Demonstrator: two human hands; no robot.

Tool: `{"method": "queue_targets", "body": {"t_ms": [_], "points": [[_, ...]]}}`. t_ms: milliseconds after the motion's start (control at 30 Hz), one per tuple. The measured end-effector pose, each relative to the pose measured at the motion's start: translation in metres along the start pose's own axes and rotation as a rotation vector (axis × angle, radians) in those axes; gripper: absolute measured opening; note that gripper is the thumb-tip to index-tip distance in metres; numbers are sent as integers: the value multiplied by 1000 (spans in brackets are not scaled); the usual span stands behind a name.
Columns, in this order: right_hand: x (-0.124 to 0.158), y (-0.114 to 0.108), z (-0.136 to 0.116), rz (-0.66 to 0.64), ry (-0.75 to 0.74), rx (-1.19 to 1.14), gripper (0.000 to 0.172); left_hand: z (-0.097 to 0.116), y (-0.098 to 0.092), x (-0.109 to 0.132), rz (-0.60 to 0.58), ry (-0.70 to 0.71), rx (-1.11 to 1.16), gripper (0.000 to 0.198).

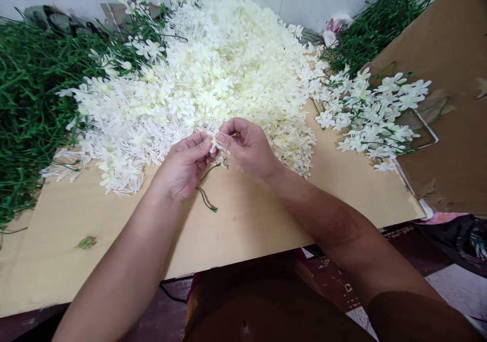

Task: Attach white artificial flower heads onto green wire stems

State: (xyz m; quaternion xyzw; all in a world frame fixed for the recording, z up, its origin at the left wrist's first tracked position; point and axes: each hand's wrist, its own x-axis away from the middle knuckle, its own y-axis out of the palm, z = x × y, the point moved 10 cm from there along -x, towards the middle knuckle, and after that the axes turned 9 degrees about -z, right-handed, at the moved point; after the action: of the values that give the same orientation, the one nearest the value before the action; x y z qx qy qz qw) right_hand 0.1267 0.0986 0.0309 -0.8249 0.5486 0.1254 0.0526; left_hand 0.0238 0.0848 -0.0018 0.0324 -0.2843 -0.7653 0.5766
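Observation:
Both hands meet over the table just in front of a large heap of white artificial flowers (228,73). Between my fingertips is a small white artificial flower (215,140). My left hand (190,162) is closed in a pinch on it from the left, and a thin green plastic stem (207,200) hangs below that hand. Thumb and forefinger of my right hand (247,146) pinch the same flower from the right. The lower part of the flower is hidden by the fingers.
Green plastic stems (30,88) pile up at the left, with another bunch of green stems (380,25) at the back right. Finished-looking flower sprays (380,113) lie against a cardboard box (441,93). A green scrap (87,242) lies on the tabletop (262,230).

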Motion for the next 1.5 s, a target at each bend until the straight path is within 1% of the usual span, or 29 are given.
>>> {"method": "queue_targets", "body": {"t_ms": [100, 233, 333, 400, 500, 567, 667, 767, 967, 1033, 1067, 1133, 1200, 1267, 1300, 1333, 1400, 1433, 1467, 1500], "points": [[-1, 1, -5, -35, -29, -8, 45, -2, 5, 1, -14, -15, 67, 20], [-1, 2, -6, -94, -42, -62, 43, -2, 16, 2, -67, -7, 141, 21], [-2, 1, -6, -128, -68, -125, 37, -3, 19, 6, -83, -25, 207, 18], [-4, 0, -4, -146, -83, -177, 35, -4, 18, 8, -77, -52, 248, 15], [-7, 3, -3, -174, -101, -183, 48, -6, 9, 10, -22, -85, 311, 18], [-9, 8, 0, -193, -85, -167, 45, -7, 5, 9, 9, -98, 346, 20], [-10, 11, 10, -156, -32, -198, 36, -12, 5, 6, -8, -132, 373, 17], [-9, 7, 14, -87, -18, -196, 38, -18, 8, 4, -38, -161, 373, 14], [-3, 8, 5, -80, -29, -156, 42, -20, 11, 3, -63, -133, 282, 12], [-1, 6, 0, -54, -37, -120, 43, -18, 9, 1, -50, -115, 181, 16], [-1, 5, -2, -33, -45, -80, 44, -15, 7, 1, -27, -101, 108, 19], [0, -1, -7, 23, -64, 12, 44, -7, 2, 3, 20, -47, -35, 19], [0, -8, -11, 71, -81, 67, 43, 11, -6, 12, 96, 98, -229, 18], [-3, -14, -12, 81, -88, 61, 43, 32, -9, 31, 165, 292, -529, 12], [-4, -16, -11, 80, -87, 40, 43, 38, -8, 43, 184, 377, -700, 7], [-6, -19, -9, 77, -83, 15, 44, 39, -5, 55, 184, 430, -872, 6], [-10, -23, -3, 69, -67, -39, 44, 27, -1, 72, 109, 442, -1165, 12], [-11, -24, 0, 57, -55, -63, 43, 19, -2, 80, 88, 433, -1294, 21], [-13, -23, 4, 37, -42, -86, 43, 11, -5, 87, 95, 408, -1433, 30], [-14, -21, 8, 9, -30, -108, 42, 3, -10, 91, 102, 367, -1544, 34]]}}
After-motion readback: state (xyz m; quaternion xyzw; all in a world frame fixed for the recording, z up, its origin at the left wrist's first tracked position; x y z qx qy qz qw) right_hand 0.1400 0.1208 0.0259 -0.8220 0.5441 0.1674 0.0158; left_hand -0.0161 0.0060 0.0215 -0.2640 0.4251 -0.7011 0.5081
